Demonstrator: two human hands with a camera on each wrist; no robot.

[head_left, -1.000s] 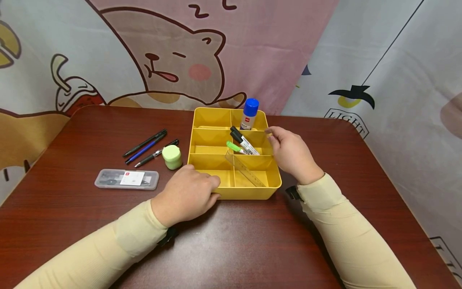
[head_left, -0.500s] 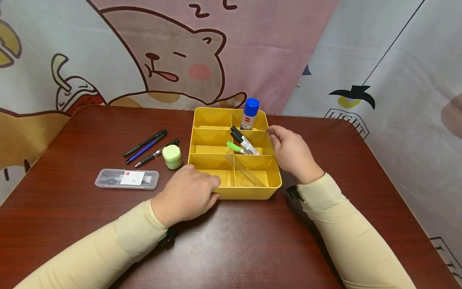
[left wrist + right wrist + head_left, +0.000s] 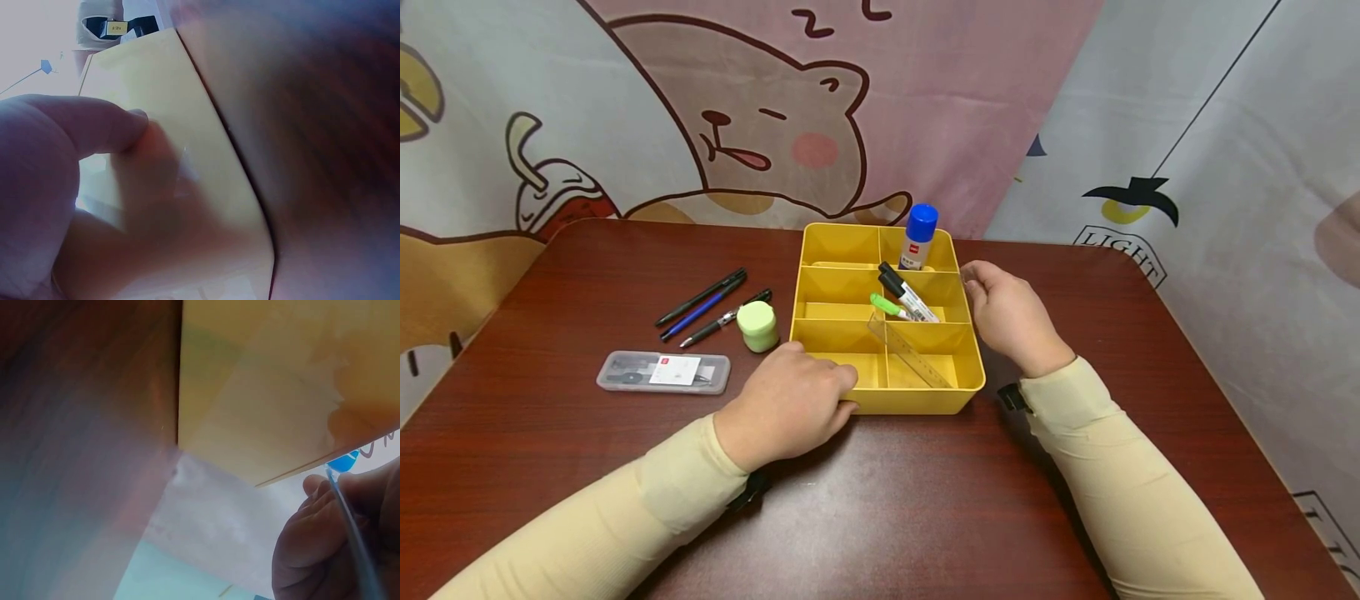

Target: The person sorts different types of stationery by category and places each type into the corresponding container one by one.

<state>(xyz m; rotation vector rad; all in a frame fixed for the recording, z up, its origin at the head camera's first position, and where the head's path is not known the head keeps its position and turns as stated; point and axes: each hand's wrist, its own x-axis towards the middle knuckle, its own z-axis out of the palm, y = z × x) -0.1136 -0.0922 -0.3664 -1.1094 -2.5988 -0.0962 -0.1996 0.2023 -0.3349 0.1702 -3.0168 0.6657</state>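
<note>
A yellow compartment organizer (image 3: 917,402) stands on the table. My left hand (image 3: 786,404) grips its near left corner, the thumb (image 3: 115,125) flat against the outer front wall. Just outside the right rim, my right hand (image 3: 1015,317) has curled fingers. In the right wrist view a thin bluish strip (image 3: 350,519) runs between those fingers and thumb; I cannot tell its kind. Inside the organizer are a blue-capped glue stick (image 3: 917,237) at the back right, black-capped markers (image 3: 910,293) and a green-capped pen (image 3: 891,306) at the middle right, and a clear ruler (image 3: 910,354) leaning at the front right.
Left of the organizer lie several pens (image 3: 700,312), with a pale green round jar (image 3: 757,326) by them. A clear compass case (image 3: 662,372) lies nearer the front. Behind the table (image 3: 880,508) hangs a printed curtain (image 3: 955,100).
My right hand has shifted slightly right, its fingertips going from over the organizer's right rim to just outside it. The left hand and the organizer have stayed put.
</note>
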